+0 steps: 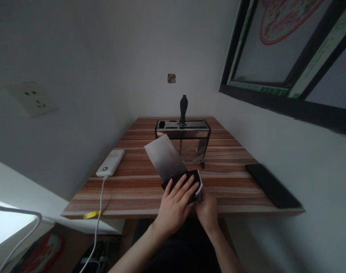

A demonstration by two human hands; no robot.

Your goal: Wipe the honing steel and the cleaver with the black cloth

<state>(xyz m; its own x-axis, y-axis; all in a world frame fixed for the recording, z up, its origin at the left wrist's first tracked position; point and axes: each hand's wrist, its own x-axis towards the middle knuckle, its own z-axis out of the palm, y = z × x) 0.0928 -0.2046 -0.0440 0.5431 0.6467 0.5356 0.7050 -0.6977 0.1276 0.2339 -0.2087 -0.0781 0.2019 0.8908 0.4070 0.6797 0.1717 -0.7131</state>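
Observation:
A cleaver point(167, 156) with a broad, shiny blade is tilted up and to the left over the front of the table. My right hand point(207, 210) is closed around its handle, which is mostly hidden. Across the lower part of the blade lies a folded black cloth point(194, 175) with a white edge. My left hand point(174, 206) holds this cloth against the blade, fingers laid over it. Behind the blade stands a knife block point(173, 124) with a slotted metal top and see-through sides. One black-handled tool point(183, 108) sticks upright out of it.
The wood-grained table point(133, 193) fits between white walls. A white power bank point(110, 162) with a white cable point(101, 197) lies on the left. A black phone-like slab point(271, 184) rests at the right edge. Yellow tape point(90, 215) sits on the front edge.

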